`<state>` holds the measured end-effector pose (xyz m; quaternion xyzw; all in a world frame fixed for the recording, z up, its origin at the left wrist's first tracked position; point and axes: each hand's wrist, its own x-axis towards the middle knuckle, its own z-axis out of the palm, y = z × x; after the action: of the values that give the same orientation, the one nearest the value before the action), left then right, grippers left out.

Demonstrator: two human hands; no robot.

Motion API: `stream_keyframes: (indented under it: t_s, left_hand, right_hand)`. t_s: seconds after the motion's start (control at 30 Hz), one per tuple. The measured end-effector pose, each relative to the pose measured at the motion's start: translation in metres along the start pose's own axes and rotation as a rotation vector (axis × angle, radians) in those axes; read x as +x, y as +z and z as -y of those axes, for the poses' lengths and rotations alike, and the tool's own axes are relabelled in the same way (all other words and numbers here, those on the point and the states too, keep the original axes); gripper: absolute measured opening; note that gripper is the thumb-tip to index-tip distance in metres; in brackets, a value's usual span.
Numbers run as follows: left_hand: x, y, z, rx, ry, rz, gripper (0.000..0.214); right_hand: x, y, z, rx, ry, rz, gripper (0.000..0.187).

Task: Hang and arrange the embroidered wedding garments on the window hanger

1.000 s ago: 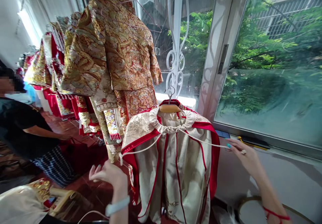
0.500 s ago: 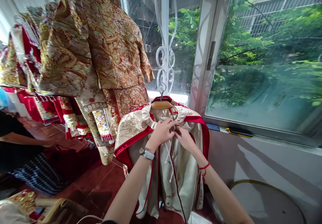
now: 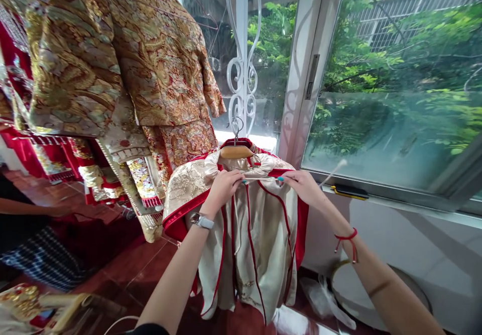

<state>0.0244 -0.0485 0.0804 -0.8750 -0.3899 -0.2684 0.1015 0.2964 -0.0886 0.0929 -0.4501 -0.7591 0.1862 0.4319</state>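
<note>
Cream garment with red trim (image 3: 263,234), on a tan hanger (image 3: 236,152) beside the window (image 3: 391,139), its white neck cord (image 3: 259,179) stretches between left hand (image 3: 224,189) and right hand (image 3: 301,185), fingers (image 3: 290,177) of both pinched on it.

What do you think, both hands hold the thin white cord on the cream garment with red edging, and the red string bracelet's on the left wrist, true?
Almost: the red string bracelet is on the right wrist, as the head view shows. The left hand and right hand do hold the thin white cord.
</note>
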Motion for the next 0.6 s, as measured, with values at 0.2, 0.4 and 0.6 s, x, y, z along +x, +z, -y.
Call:
stream_keyframes:
  t_s: [0.2,0.4,0.6]
  left_hand:
    - [-0.004,0.000,-0.005,-0.091,-0.092,-0.009,0.018]
    - [-0.002,0.003,-0.013,-0.150,-0.112,-0.022,0.033]
    - [-0.003,0.011,-0.012,-0.083,-0.091,-0.055,0.011]
  right_hand:
    - [-0.002,0.038,-0.033,-0.008,0.023,0.005,0.029]
    - [0.022,0.072,-0.008,0.280,0.045,0.140,0.031]
    - [0.021,0.076,0.006,0.148,-0.059,0.208,0.030]
